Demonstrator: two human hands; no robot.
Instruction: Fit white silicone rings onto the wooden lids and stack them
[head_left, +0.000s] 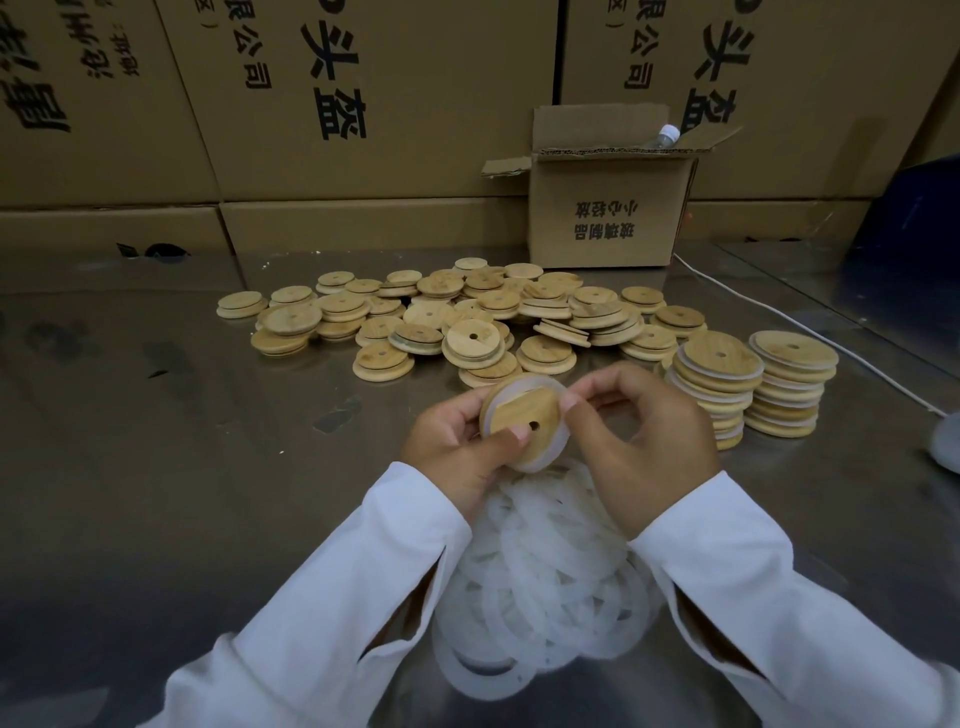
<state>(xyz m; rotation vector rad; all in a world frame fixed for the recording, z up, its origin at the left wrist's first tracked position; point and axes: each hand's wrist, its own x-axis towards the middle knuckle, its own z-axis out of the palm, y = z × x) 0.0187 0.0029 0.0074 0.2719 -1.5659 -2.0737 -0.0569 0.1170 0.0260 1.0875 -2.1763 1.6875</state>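
While a wall of printed cardboard cartons is stacked behind it, a steel worktable is shown spread with parts. A loose heap of bare wooden lids is scattered across the middle of the table, and a tangled pile of white silicone rings is heaped at the near edge, between two white sleeves. A small open carton is set at the back right, just beside the wall of cartons. Two stacks of ringed lids are ranged side by side to the right. Above the pile of rings, one wooden lid is gripped, tilted, by the left hand, the thumb pressed on its face beside the centre hole. A white ring is seen around its rim and is pinched at the upper right edge by the right hand. A capped bottle is seen poking from the small carton.
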